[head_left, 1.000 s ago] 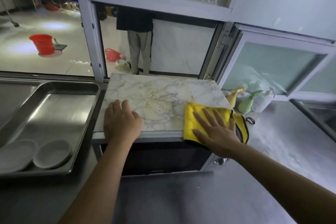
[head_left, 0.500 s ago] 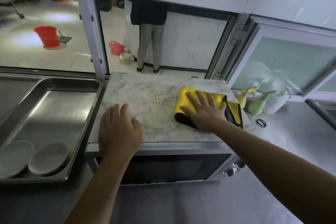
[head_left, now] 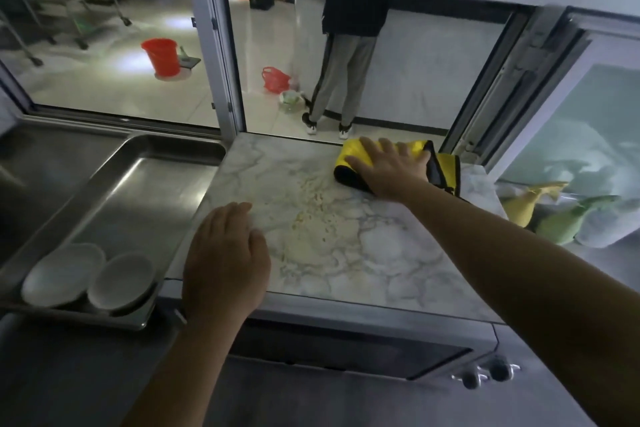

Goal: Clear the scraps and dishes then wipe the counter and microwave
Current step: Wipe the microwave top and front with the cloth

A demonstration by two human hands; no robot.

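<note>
The microwave (head_left: 346,350) stands in front of me, its marble-patterned top (head_left: 381,263) smeared with yellowish crumbs (head_left: 311,218) in the middle. My right hand (head_left: 388,166) presses flat, fingers spread, on a yellow cloth with black trim (head_left: 446,166) at the top's far right corner. My left hand (head_left: 225,256) rests palm down on the near left edge of the top, holding nothing. Two white bowls (head_left: 90,277) sit in the near corner of a steel tray (head_left: 138,191) to the left.
Spray bottles, one yellow (head_left: 530,201) and one green (head_left: 575,222), lie right of the microwave by a frosted window. A person (head_left: 346,55) stands beyond the open hatch, with a red bucket (head_left: 161,55) on the floor there. Grey counter (head_left: 311,402) runs below.
My right hand has pushed the yellow cloth from the near right edge of the microwave top away to its far right corner. My left hand has stayed in place.
</note>
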